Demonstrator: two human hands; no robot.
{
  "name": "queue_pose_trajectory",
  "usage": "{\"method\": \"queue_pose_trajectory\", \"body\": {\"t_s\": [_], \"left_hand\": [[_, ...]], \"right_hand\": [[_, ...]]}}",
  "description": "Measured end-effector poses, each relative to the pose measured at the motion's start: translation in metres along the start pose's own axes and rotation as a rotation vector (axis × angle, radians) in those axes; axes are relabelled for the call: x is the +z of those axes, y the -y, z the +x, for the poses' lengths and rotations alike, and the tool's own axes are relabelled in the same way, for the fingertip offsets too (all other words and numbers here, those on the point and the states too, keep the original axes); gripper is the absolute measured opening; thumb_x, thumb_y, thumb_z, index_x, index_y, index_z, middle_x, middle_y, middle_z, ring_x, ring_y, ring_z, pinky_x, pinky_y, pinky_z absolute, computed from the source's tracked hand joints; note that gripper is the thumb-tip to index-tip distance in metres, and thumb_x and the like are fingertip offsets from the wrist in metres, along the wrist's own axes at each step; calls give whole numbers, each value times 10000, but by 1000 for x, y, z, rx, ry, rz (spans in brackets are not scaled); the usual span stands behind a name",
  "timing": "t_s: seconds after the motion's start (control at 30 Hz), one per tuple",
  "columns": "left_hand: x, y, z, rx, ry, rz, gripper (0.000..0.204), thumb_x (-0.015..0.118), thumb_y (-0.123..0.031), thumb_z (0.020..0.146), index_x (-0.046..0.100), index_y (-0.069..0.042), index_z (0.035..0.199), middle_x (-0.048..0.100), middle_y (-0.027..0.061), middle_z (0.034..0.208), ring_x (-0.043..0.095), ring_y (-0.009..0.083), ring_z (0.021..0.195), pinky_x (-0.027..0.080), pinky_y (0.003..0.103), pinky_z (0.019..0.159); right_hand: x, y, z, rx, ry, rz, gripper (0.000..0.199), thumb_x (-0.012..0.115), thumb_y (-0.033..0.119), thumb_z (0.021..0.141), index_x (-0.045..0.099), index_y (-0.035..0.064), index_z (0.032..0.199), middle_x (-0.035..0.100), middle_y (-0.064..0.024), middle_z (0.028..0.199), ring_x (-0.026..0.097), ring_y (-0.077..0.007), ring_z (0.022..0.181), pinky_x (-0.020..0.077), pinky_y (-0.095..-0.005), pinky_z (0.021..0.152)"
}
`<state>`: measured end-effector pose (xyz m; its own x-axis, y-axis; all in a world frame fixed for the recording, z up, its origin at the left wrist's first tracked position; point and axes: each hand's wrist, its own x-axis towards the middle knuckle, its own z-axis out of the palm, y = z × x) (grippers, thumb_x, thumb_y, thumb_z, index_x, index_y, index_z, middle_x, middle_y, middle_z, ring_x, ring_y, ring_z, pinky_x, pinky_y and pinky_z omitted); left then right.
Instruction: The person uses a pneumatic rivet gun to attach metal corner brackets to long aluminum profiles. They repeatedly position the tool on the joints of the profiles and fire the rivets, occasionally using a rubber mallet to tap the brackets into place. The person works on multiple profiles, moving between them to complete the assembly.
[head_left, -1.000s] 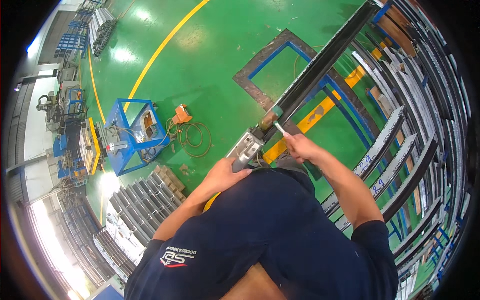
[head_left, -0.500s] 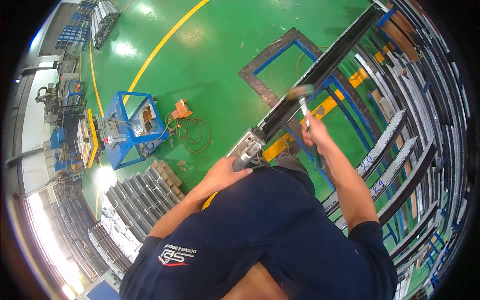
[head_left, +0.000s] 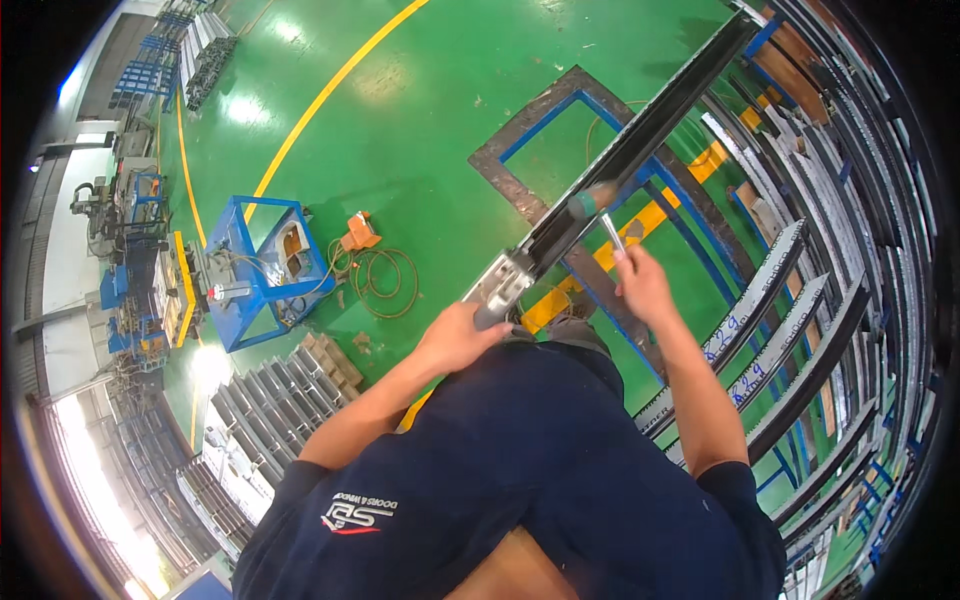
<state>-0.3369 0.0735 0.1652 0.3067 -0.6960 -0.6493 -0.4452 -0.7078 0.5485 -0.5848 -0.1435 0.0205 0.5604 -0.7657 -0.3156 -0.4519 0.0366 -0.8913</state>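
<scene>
- You stand over a long dark profile (head_left: 640, 142), which runs diagonally from a silver fitting (head_left: 503, 281) near your waist to the rack (head_left: 800, 290) at upper right, crossing above a blue-edged stand (head_left: 492, 160).
- Your mallet (head_left: 583, 205), its head slightly blurred, is at the profile, a short way beyond the fitting; whether it touches cannot be told.
- The step in hand appears to be mallet work along that profile; it would be best served by short, even taps, the face meeting the surface flat rather than on its rim.
- A firm brace on the fitting should stop the length from skidding or twisting under a blow; a glancing strike could mark the profile's edge.
- Your left hand (head_left: 460, 338) grasps the fitting's grey near end, thumb laid toward it, most fingers hidden, the forearm slanting in from lower left, well clear of the mallet head.
- Your right hand (head_left: 643, 286) is closed around the mallet's handle, elbow bent out to the right, the shaft angling up and left; a loose wrist would likely help accuracy.
</scene>
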Motion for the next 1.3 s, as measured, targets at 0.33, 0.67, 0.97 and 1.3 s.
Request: {"method": "queue_pose_trajectory", "body": {"t_s": [0.33, 0.67, 0.97, 1.3], "left_hand": [[-6, -30, 0, -55, 78, -147, 414, 760, -385, 981, 697, 20, 1034, 691, 117, 728, 678, 203, 584, 548, 392, 608], [6, -3, 7, 57, -40, 79, 506, 785, -401, 940, 714, 52, 1155, 751, 266, 962, 742, 393, 914, 563, 476, 852], [2, -5, -10, 37, -10, -27, 485, 792, -397, 933, 723, 45, 1118, 744, 232, 905, 739, 362, 843, 563, 457, 792], [1, 4, -9, 60, 7, -53, 493, 783, -415, 934, 712, 49, 1083, 737, 245, 904, 739, 378, 863, 562, 469, 804]], "right_hand": [[-24, 0, 59, 320, -45, 430, 534, 458, 522, 1138, 560, 82, 853, 460, -1, 627, 432, -127, 499, 368, -336, 462], [-3, -40, 59, 157, -93, 12, 533, 395, 459, 1153, 621, 34, 923, 644, -179, 813, 641, -351, 737, 507, -486, 667], [20, -20, 33, 2, 16, -243, 583, 369, 459, 1156, 677, -5, 984, 713, -304, 983, 674, -513, 936, 519, -574, 858], [34, -23, 42, -27, -28, -253, 481, 424, 402, 1141, 647, 25, 942, 686, -269, 850, 652, -493, 804, 502, -573, 738]]}}
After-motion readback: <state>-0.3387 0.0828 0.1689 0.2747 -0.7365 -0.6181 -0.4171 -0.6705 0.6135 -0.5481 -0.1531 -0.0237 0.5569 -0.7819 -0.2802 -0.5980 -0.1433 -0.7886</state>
